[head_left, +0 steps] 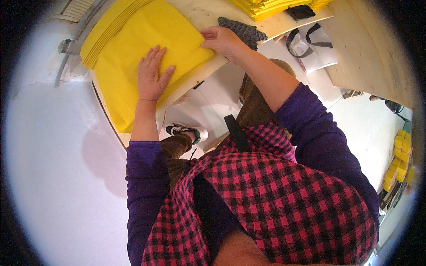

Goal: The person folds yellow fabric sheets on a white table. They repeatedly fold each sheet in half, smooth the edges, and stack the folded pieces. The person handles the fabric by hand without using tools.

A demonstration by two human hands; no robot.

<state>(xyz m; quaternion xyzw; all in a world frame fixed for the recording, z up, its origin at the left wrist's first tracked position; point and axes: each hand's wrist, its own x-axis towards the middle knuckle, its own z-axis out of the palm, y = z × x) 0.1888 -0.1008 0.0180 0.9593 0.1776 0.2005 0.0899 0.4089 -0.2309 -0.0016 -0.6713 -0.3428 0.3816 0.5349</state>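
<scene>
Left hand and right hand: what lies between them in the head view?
Only a stretch of yellow cloth lies between the left hand and the right hand; nothing rests on it there, as the head view shows.

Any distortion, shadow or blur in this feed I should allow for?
Head view: black vignetting round the rim, yellow bundles near the right edge soft and skewed; head view: faint shadow on the pale surface beside the left sleeve; head view: left hand and right hand reasonably clear.

Left fingers (153, 56) flat on yellow sheet (179, 29), right fingers (210, 32) at edge
</scene>
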